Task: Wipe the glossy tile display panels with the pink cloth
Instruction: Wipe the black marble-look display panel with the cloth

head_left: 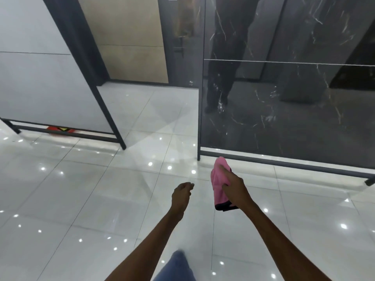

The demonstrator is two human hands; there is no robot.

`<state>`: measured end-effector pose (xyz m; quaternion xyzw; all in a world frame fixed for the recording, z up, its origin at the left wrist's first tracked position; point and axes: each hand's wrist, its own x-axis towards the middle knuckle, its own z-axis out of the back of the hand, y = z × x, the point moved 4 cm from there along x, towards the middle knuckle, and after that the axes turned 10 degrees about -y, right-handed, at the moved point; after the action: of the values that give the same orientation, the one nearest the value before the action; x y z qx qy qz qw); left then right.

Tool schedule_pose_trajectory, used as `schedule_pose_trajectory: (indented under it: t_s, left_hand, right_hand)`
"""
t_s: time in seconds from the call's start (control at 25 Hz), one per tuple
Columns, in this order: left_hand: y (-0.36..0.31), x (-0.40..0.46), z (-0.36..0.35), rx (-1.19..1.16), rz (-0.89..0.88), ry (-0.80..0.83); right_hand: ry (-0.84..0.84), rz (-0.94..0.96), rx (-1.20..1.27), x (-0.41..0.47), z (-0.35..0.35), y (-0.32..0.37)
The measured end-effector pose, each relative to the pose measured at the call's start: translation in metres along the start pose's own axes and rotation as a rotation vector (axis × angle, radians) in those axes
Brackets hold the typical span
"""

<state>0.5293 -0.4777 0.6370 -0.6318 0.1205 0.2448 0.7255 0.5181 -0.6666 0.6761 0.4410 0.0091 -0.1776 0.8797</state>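
My right hand [235,188] grips a pink cloth [219,184] with a dark edge, held out in the air over the floor, just below the bottom rail of a dark marble-look glossy panel [294,110]. The cloth does not touch the panel. My left hand [181,194] hangs beside it to the left, fingers loosely curled, holding nothing. A pale grey glossy panel [40,78] stands at the left in a dark metal frame. A beige panel [129,37] stands further back between them.
Glossy white floor tiles [91,199] reflect ceiling lights. Metal frame feet [122,147] and a low rail [284,162] stick out at floor level. A red object [59,130] lies under the grey panel. My blue-trousered leg [176,266] shows at the bottom.
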Motion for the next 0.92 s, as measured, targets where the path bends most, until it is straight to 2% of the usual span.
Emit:
schedule_pose_trajectory:
  t_s: [0.12,0.24,0.48,0.56,0.72,0.84,0.92]
  left_hand:
    - [-0.045,0.068,-0.03,-0.002,-0.007,0.016]
    - [-0.101,0.135,-0.061,-0.011,-0.036,0.064]
    - [-0.24,0.257,-0.132,0.015,-0.157,0.092]
    - [-0.28,0.282,-0.159,0.017,-0.174,0.166]
    - [-0.363,0.315,-0.209,0.068,-0.254,0.486]
    - [-0.416,0.331,-0.232,-0.245,-0.214,0.648]
    - [-0.449,0.344,-0.245,-0.361,-0.224,0.624]
  right_hand:
    - [-0.027,-0.006,-0.005,0.078,0.008,0.018]
    - [-0.048,0.083,0.014,0.15,0.024,0.049]
    - [-0.212,0.124,-0.058,0.3,0.069,0.116]
    - [-0.236,0.157,-0.02,0.342,0.083,0.136]
    - [-0.233,0.267,0.293,0.417,0.115,0.177]
    - [-0.11,0.395,0.63,0.46,0.136,0.203]
    - [-0.076,0.447,0.727,0.492,0.15,0.212]
